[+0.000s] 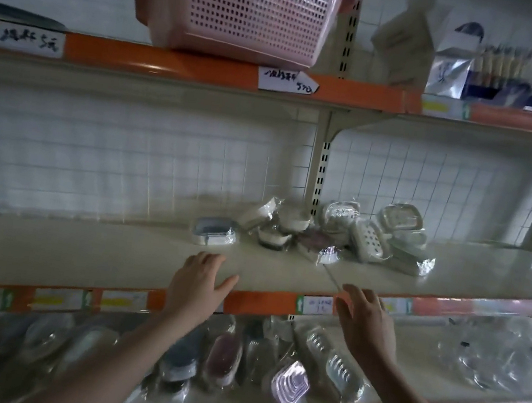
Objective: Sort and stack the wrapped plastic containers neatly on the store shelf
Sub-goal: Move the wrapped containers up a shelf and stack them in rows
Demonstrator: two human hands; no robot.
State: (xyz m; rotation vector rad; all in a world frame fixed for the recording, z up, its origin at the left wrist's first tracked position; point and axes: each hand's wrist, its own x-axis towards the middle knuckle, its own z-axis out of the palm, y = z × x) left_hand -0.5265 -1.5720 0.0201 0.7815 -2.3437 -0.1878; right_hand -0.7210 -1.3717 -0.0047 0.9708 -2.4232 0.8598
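Several wrapped plastic containers lie in a loose heap (332,232) at the back of the middle shelf (79,242). A blue-lidded container (213,230) sits apart at the heap's left. A white perforated one (369,239) leans at the right, under a clear-wrapped dish (400,216). My left hand (199,282) reaches over the shelf's front edge, fingers straight, holding nothing. My right hand (363,314) hovers at the front edge to the right, fingers spread, also holding nothing. Both hands are well short of the heap.
A pink perforated basket (238,7) stands on the upper shelf, overhanging its orange edge. The lower shelf holds several wrapped soap dishes (289,381) and clear glassware (493,356) at right. A slotted upright post (321,175) divides the back wall behind the heap.
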